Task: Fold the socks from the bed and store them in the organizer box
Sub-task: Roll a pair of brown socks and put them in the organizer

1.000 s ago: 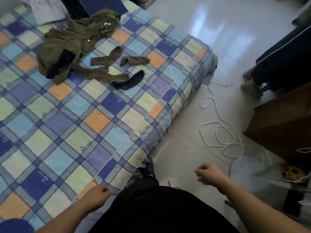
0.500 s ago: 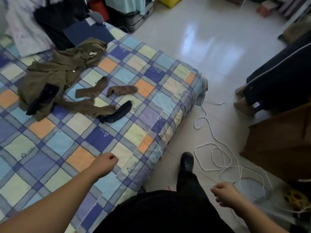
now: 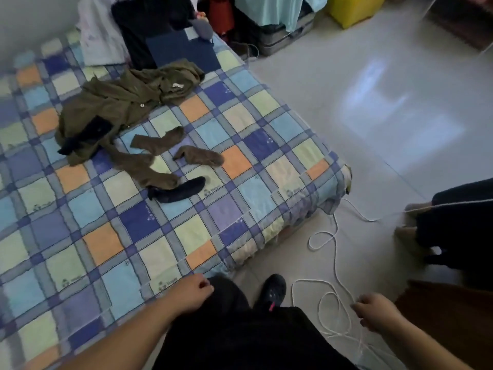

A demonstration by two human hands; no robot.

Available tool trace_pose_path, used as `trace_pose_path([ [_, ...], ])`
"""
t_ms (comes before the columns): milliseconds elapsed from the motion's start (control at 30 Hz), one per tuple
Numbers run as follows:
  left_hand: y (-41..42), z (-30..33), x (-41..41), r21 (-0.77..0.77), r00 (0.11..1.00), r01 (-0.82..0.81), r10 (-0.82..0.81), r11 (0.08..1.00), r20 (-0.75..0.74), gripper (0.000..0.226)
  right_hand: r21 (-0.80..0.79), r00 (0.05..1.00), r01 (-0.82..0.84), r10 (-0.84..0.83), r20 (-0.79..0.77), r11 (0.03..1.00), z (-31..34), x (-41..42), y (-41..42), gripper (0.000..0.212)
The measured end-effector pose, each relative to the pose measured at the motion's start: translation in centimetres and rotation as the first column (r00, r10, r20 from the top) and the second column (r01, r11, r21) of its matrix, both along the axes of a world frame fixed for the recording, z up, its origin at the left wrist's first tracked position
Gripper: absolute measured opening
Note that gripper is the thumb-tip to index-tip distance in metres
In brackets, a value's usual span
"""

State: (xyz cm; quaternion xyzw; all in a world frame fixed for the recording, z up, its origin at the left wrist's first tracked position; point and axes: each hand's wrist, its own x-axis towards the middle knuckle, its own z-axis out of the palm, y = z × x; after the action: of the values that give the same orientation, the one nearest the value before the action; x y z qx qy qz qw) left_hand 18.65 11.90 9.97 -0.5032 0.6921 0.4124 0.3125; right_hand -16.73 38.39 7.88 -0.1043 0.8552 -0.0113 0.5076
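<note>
Several socks lie on the checked bedspread [image 3: 186,236]: a brown sock [image 3: 157,142], a second brown sock [image 3: 200,157], a longer brown one [image 3: 144,169] and a black sock [image 3: 178,192]. Another black sock [image 3: 85,136] rests on an olive jacket [image 3: 128,100]. My left hand [image 3: 193,291] hangs loosely curled over the bed's near edge, holding nothing. My right hand [image 3: 373,311] hangs loosely curled above the floor, holding nothing. Both hands are far from the socks. A dark blue flat item [image 3: 181,49] lies at the head of the bed; whether it is the organizer box I cannot tell.
A white cord [image 3: 333,249] loops across the tiled floor by the bed's corner. Another person's dark-clothed legs [image 3: 458,222] stand at the right. A brown wooden piece [image 3: 453,316] sits at lower right. Clothes, a suitcase [image 3: 282,36] and a yellow tub [image 3: 352,9] line the back.
The view has tilted up and moved nearer the bed's foot. My left hand dropped back from over the bedspread to its near edge; my right hand stayed low above the floor.
</note>
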Motion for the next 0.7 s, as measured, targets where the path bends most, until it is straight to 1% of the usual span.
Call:
trace_pose_path([
  [67, -0.8, 0.4, -2.0, -0.009, 0.994, -0.078, 0.077, 0.997, -0.077, 0.027, 0.014, 0.998, -0.06, 0.06, -0.009, 0.998, -0.7, -2.7, -2.7, 0.02],
  [133, -1.8, 0.8, -3.2, -0.011, 0.971, -0.202, 0.199, 0.979, -0.135, 0.027, -0.008, 0.99, -0.143, 0.143, -0.005, 0.99, -1.6, -4.3, -6.2, 0.024],
  [233, -2.6, 0.7, -3.1, -0.012, 0.939, -0.315, 0.31, 0.949, -0.152, 0.026, -0.058, 0.974, -0.228, 0.228, 0.004, 0.972, -2.2, -4.6, -12.4, 0.024],
  [300, -2.8, -0.3, -2.0, 0.011, 0.928, -0.349, 0.347, 0.937, -0.135, 0.023, -0.088, 0.96, -0.273, 0.277, 0.03, 0.958, -1.9, -3.5, -17.1, 0.023],
  [400, -2.6, -2.2, 0.6, 0.084, 0.914, -0.393, 0.399, 0.916, -0.076, 0.019, -0.152, 0.911, -0.391, 0.406, 0.079, 0.908, -0.7, -1.2, -23.8, 0.023],
  [467, -2.7, -3.7, 2.4, 0.083, 0.894, -0.442, 0.446, 0.893, -0.036, 0.038, -0.182, 0.864, -0.474, 0.495, 0.094, 0.862, 0.1, 0.3, -27.6, 0.03],
  [500, -2.8, -4.3, 3.0, 0.077, 0.882, -0.468, 0.471, 0.88, -0.016, 0.042, -0.186, 0.841, -0.51, 0.532, 0.096, 0.84, 0.3, 0.9, -29.3, 0.032],
  [567, -3.2, -5.2, 4.1, 0.087, 0.856, -0.514, 0.517, 0.853, -0.009, 0.044, -0.173, 0.795, -0.577, 0.598, 0.104, 0.798, 0.5, 1.8, -32.3, 0.029],
  [600, -3.5, -5.8, 4.6, 0.089, 0.84, -0.542, 0.543, 0.836, 0.01, 0.042, -0.158, 0.774, -0.604, 0.623, 0.118, 0.781, 0.6, 2.1, -33.7, 0.026],
  [633, -3.9, -6.2, 4.9, 0.095, 0.823, -0.569, 0.565, 0.817, 0.068, 0.036, -0.142, 0.75, -0.632, 0.648, 0.133, 0.762, 0.5, 2.5, -35.0, 0.025],
  [700, -4.9, -7.0, 5.5, 0.085, 0.777, -0.624, 0.606, 0.777, 0.169, 0.019, -0.112, 0.685, -0.706, 0.714, 0.142, 0.699, 0.2, 3.0, -37.6, 0.025],
])
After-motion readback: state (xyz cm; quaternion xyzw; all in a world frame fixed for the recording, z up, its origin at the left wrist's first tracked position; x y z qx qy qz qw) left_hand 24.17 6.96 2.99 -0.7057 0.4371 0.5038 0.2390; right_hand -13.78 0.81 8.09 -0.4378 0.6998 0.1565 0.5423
